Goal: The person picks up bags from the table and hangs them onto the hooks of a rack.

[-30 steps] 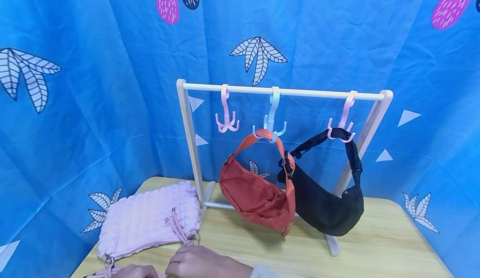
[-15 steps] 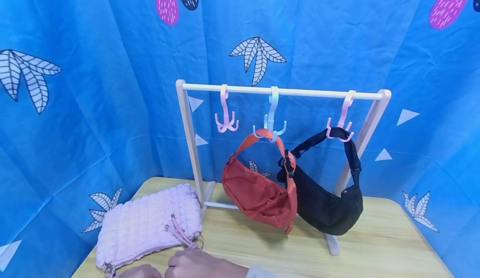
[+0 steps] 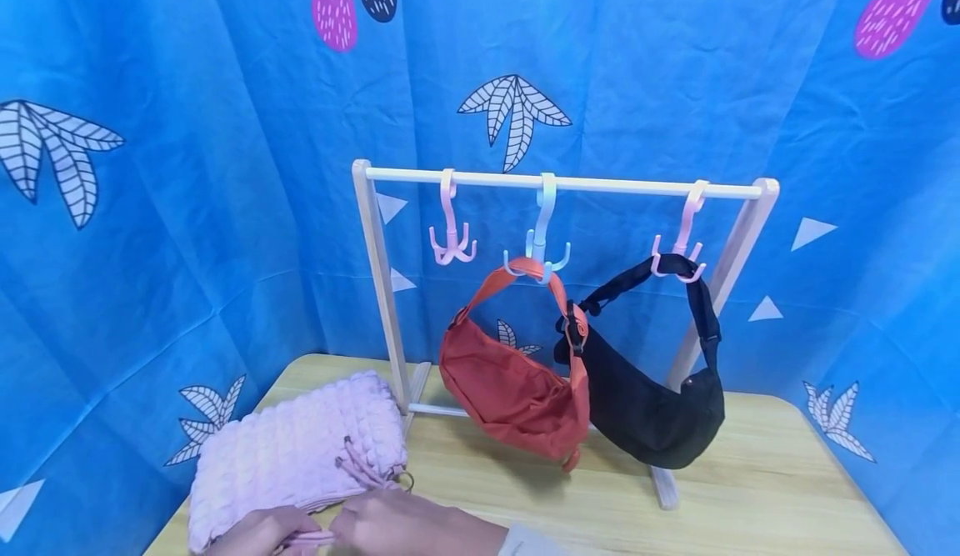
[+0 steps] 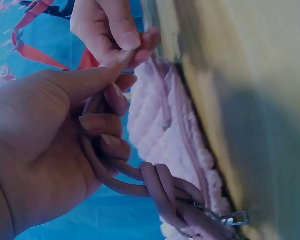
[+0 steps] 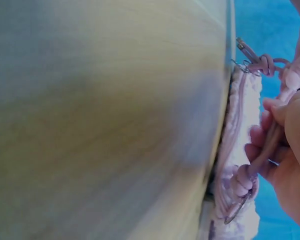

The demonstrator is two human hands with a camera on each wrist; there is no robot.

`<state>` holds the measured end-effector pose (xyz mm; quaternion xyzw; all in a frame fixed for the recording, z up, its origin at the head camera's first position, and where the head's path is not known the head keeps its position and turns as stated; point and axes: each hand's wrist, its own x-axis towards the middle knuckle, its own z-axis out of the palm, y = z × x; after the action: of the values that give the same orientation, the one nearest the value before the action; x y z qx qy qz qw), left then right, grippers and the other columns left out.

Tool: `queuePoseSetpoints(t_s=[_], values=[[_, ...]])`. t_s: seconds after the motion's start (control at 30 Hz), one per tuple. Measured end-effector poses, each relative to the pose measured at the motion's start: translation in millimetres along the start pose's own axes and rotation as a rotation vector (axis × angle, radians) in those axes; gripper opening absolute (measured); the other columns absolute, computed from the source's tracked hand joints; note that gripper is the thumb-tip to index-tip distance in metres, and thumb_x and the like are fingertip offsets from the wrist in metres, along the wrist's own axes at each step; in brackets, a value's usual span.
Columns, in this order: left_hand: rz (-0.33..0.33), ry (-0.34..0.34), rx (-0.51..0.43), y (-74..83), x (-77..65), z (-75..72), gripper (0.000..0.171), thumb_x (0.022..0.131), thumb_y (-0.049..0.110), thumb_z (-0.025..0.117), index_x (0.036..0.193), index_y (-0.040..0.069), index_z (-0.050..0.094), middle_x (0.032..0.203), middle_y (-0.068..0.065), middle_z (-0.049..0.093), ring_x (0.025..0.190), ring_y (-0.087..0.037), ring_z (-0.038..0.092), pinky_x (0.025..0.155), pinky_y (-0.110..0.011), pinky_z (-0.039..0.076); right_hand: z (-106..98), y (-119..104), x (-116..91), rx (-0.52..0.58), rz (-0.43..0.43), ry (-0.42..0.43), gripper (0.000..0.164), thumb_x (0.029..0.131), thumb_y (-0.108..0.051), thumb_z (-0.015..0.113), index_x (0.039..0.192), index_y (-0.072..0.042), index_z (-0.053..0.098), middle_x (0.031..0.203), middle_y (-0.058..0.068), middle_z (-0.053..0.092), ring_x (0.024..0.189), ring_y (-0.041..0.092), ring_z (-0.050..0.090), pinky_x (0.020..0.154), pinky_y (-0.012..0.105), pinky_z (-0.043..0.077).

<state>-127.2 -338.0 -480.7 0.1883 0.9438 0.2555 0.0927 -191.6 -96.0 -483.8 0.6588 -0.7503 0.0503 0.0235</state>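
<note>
A puffy pink quilted handbag [image 3: 288, 448] lies at the left of the table, its knotted cord strap [image 3: 306, 538] towards me. My left hand [image 3: 258, 531] curls its fingers around the strap, and the left wrist view shows the cords running through the palm to a knot [image 4: 162, 187] by a metal ring. Close beside it, my right hand [image 3: 408, 524] grips the same strap near its other end, where a second knot [image 5: 242, 180] meets a ring. Thumb and fingers of both hands pinch the cord, almost touching each other. Part of the strap is hidden inside the hands.
A wooden rack [image 3: 380, 289] with a white bar stands behind. A red bag [image 3: 517, 393] hangs from a blue hook [image 3: 543, 231], a black bag [image 3: 652, 406] from the right pink hook [image 3: 686, 231]. The left pink hook [image 3: 452, 239] bears nothing. Blue curtain surrounds the table [image 3: 600, 506].
Both hands have come slightly up into the head view, the strap now showing between them. The handbag's near edge has shifted a little. The red bag sways slightly.
</note>
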Motion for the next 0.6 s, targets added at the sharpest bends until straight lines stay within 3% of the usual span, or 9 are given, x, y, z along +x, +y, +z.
queuePoseSetpoints(t_s=[0.1, 0.2, 0.33, 0.43, 0.6], values=[[0.049, 0.088, 0.056, 21.1, -5.6, -16.0, 0.012, 0.098, 0.022, 0.07, 0.097, 0.012, 0.076, 0.083, 0.021, 0.062, 0.074, 0.012, 0.047, 0.061, -0.019, 0.047, -6, -1, -2, -0.01, 0.025, 0.051, 0.024, 0.11, -0.036, 0.051, 0.12, -0.02, 0.067, 0.101, -0.017, 0.064, 0.092, -0.012, 0.052, 0.084, -0.001, 0.04], [0.099, 0.244, 0.146, 32.3, -10.5, -22.5, 0.005, 0.094, 0.022, 0.076, 0.092, 0.017, 0.076, 0.081, 0.023, 0.063, 0.074, 0.014, 0.05, 0.06, -0.02, 0.05, -12, -3, -3, -0.025, 0.06, 0.112, 0.02, 0.111, -0.028, 0.048, 0.119, -0.018, 0.064, 0.097, -0.015, 0.061, 0.089, -0.01, 0.05, 0.08, 0.0, 0.039], [0.147, 0.488, 0.264, 39.6, -13.4, -23.3, 0.014, 0.082, 0.021, 0.086, 0.086, 0.025, 0.074, 0.079, 0.026, 0.061, 0.071, 0.015, 0.051, 0.059, -0.017, 0.05, -20, -6, -2, -0.09, 0.068, 0.282, 0.016, 0.11, -0.019, 0.049, 0.108, -0.017, 0.065, 0.09, -0.014, 0.061, 0.082, -0.007, 0.05, 0.073, 0.001, 0.039], [0.17, 0.622, 0.339, 43.9, -12.5, -25.3, 0.024, 0.073, 0.018, 0.092, 0.085, 0.027, 0.073, 0.079, 0.027, 0.061, 0.07, 0.015, 0.051, 0.061, -0.011, 0.048, -28, -8, 0, -0.157, 0.06, 0.423, 0.013, 0.107, -0.017, 0.053, 0.1, -0.016, 0.064, 0.083, -0.013, 0.06, 0.075, -0.005, 0.052, 0.07, 0.003, 0.041], [0.255, 0.763, 0.427, 54.2, -9.9, -33.4, 0.033, 0.064, 0.015, 0.095, 0.088, 0.025, 0.075, 0.079, 0.023, 0.063, 0.071, 0.011, 0.054, 0.067, -0.001, 0.043, -39, -10, -1, -0.169, 0.125, 0.497, 0.016, 0.108, -0.02, 0.053, 0.118, -0.012, 0.062, 0.087, -0.011, 0.068, 0.081, -0.003, 0.063, 0.077, 0.005, 0.05]])
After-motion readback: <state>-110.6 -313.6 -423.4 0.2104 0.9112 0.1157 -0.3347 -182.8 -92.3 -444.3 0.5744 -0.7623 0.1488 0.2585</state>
